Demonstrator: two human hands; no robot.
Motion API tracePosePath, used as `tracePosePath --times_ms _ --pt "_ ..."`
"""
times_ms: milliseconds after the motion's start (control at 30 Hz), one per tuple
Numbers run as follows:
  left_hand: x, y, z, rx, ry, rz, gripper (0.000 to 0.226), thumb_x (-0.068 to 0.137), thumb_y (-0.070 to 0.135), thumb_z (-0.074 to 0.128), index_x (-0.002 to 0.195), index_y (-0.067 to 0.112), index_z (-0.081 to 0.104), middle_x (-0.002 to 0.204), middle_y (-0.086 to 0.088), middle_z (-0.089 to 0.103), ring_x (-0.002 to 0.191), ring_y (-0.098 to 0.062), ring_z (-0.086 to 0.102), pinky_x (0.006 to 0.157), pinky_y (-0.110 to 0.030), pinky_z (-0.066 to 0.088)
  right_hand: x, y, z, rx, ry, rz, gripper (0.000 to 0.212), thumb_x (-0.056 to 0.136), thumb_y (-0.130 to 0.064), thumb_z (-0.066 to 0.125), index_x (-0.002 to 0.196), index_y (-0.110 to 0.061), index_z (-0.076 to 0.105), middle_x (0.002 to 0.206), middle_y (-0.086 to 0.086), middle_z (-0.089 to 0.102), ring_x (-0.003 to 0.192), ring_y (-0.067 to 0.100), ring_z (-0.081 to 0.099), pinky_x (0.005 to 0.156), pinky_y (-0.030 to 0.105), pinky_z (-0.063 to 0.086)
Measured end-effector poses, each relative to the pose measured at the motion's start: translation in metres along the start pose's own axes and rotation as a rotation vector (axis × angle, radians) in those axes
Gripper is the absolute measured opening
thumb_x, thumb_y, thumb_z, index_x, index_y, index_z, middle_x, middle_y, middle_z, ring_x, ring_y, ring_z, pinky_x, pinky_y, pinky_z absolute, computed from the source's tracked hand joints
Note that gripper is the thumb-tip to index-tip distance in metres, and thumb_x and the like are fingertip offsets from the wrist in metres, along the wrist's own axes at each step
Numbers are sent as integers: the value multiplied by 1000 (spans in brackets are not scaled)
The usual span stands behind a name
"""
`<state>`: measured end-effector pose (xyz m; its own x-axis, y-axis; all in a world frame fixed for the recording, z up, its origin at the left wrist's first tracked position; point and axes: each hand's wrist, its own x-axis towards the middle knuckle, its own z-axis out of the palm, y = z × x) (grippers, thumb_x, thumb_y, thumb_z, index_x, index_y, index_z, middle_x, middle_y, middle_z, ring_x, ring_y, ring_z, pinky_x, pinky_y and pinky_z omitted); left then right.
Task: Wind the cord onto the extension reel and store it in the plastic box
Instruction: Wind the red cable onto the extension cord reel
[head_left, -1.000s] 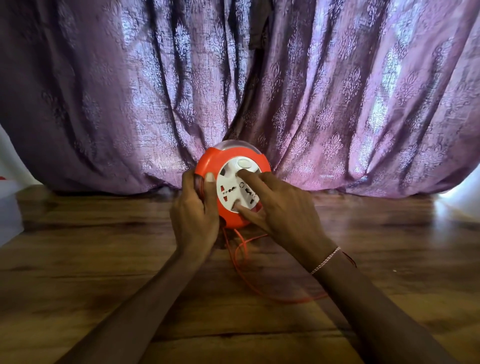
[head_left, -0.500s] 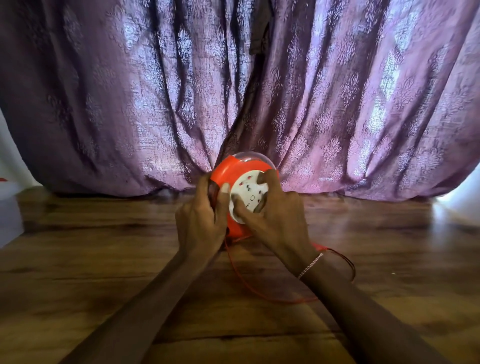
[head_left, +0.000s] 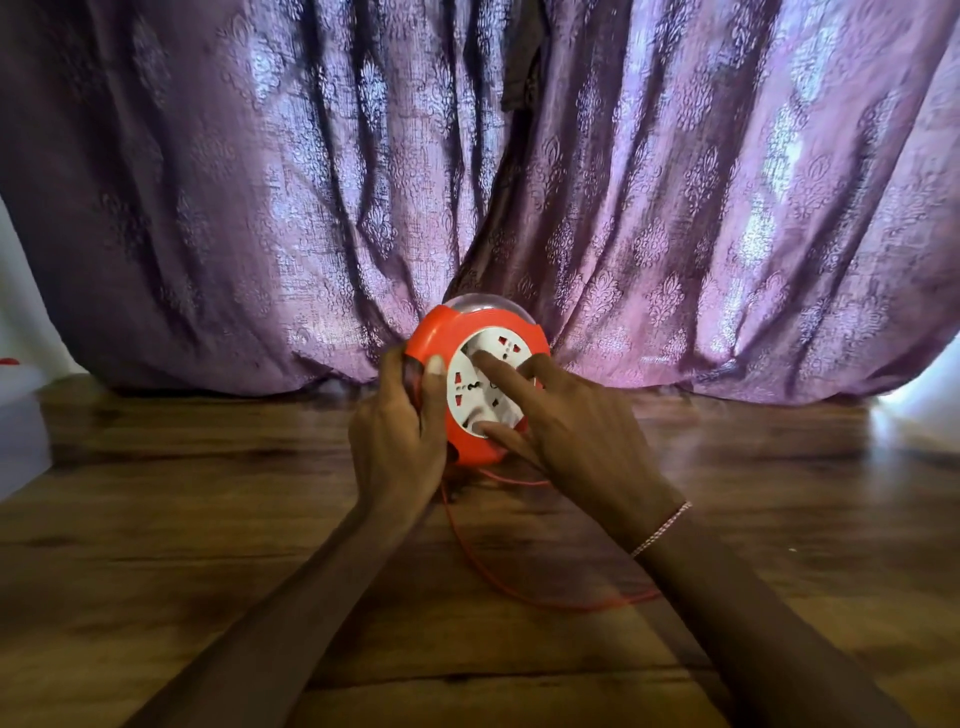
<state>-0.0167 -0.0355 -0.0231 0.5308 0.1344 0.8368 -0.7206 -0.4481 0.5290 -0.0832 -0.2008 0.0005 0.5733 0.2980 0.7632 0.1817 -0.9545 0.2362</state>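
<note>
An orange extension reel with a white socket face stands on edge on the wooden floor in front of me. My left hand grips its left rim, thumb on the front. My right hand rests on the socket face, with a forefinger near the top and the thumb near the bottom of the white disc. A thin orange cord leaves the bottom of the reel and loops loosely on the floor under my right forearm. The cord's far end is hidden.
A purple patterned curtain hangs right behind the reel down to the floor. A translucent plastic box sits at the far left edge. Wooden floor spreads on both sides of my arms.
My right hand's fingers have shifted round the white socket face, turning it. The reel has tilted slightly, showing more of the face. The loose cord loop on the floor has shifted.
</note>
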Motion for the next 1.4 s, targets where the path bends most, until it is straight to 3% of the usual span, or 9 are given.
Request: tracePosePath --times_ms 267,400,467,600,767,1000,1100,1233,1400 --pt "-6 4 -2 37 -44 103 45 100 52 38 115 15 58 73 -5 69 65 -33 67 55 -36 46 -1 -12 7 128 99 265 57 78 -71 64 118 -31 53 67 1 72 60 31 70 52 36 53" --pt "-9 8 2 51 -65 86 53 99 63 29 118 20 53 73 -9 70 68 -38 67 56 -42 50 13 -30 3 1144 89 1020 50 85 -49 77 106 -15 47 64 12 73 42 17 58 45 27 40" --pt "-10 8 4 73 -63 73 54 98 61 31 120 17 54 74 -11 70 68 -40 67 56 -41 49 14 -28 3 1424 26 1132 56 87 -45 78 110 -4 48 67 19 75 36 18 55 38 24 37" --pt "-6 4 1 50 -18 22 51 99 54 34 116 13 57 77 -11 70 72 -40 67 59 -42 48 2 -8 7 593 118 574 45 84 -57 76 101 -20 58 71 -4 73 54 16 67 52 32 49" --pt "-3 3 0 5 12 -14 48 100 54 34 111 12 56 77 -11 69 74 -38 67 60 -44 48 -1 2 6 35 27 16 58 93 -63 54 143 -36 39 112 1 66 73 31 71 47 40 53" --pt "-5 7 -3 18 -22 77 47 100 51 38 114 12 59 74 -7 69 67 -36 67 56 -41 50 -2 -3 8 -14 151 77 58 86 -67 57 132 -33 53 71 3 71 56 33 68 44 36 48" --pt "-6 11 -3 32 -28 113 49 101 56 34 118 16 56 73 -6 69 65 -34 67 55 -38 49 2 -20 9 340 150 474 54 79 -70 63 114 -31 49 61 -1 70 59 25 70 56 34 53" --pt "-7 13 -1 64 -26 97 45 100 56 36 119 20 54 73 -8 71 64 -36 68 55 -42 52 14 -35 1 1253 100 1047 55 86 -48 78 112 -11 48 63 13 74 46 28 66 45 34 50" --pt "-2 8 -2 50 -5 28 53 100 59 31 118 16 56 79 -11 70 71 -40 66 60 -46 51 3 -15 -1 387 210 470 49 85 -67 68 108 -26 54 76 -8 72 62 17 70 56 37 54"
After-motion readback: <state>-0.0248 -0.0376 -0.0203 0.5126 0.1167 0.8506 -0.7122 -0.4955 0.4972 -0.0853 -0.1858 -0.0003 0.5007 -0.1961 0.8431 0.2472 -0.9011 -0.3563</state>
